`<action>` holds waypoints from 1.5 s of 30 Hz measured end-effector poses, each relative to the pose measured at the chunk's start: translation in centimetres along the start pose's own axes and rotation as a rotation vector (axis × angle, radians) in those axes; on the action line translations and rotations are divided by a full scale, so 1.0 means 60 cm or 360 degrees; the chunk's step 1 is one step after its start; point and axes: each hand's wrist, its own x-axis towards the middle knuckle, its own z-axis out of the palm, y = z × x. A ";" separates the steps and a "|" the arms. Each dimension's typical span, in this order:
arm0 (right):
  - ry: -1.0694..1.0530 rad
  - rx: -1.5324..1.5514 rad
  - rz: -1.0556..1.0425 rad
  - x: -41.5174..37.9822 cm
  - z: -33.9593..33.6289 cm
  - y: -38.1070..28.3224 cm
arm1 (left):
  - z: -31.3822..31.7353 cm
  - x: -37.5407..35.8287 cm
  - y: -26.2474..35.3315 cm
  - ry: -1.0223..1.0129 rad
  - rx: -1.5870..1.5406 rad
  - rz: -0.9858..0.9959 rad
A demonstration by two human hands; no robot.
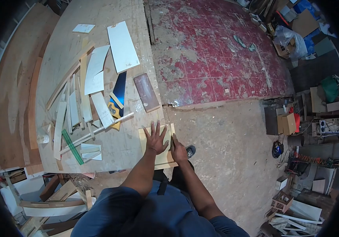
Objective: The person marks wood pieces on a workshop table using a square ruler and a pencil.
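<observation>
My left hand (156,140) lies flat with fingers spread on a pale yellow wooden board (163,158) at the table's right edge. Beside it, at the board's right side, my right hand (178,150) is closed round a thin dark object (172,141), too small to make out. A brown wooden block (146,92) lies just beyond the board. Further left is a saw with a blue blade (119,87) and a yellow handle (114,110), partly under wood strips.
White panels (123,46), wood strips (60,126) and a green ruler (72,147) are spread over the wooden table (132,11). Slippers (239,41) lie on the red floor (221,67). Boxes (287,124) and scrap wood (299,219) line the right side.
</observation>
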 end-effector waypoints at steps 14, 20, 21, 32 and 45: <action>-0.0086 -0.0176 -0.0027 -0.019 0.021 -0.006 | 0.002 0.026 0.008 -0.0127 0.0012 -0.0088; -0.0126 -0.0124 0.0000 -0.030 0.019 -0.010 | -0.005 0.031 0.009 -0.0194 -0.0010 -0.0103; -0.0136 -0.0131 0.0026 -0.032 0.019 -0.011 | -0.007 0.032 0.010 -0.0216 -0.0010 -0.0101; -0.0088 -0.0060 0.0053 -0.054 0.011 -0.009 | -0.016 0.038 0.014 -0.0312 0.0015 -0.0129; -0.0012 -0.0093 -0.0018 -0.065 0.017 0.001 | -0.014 0.037 0.012 -0.0295 0.0020 -0.0119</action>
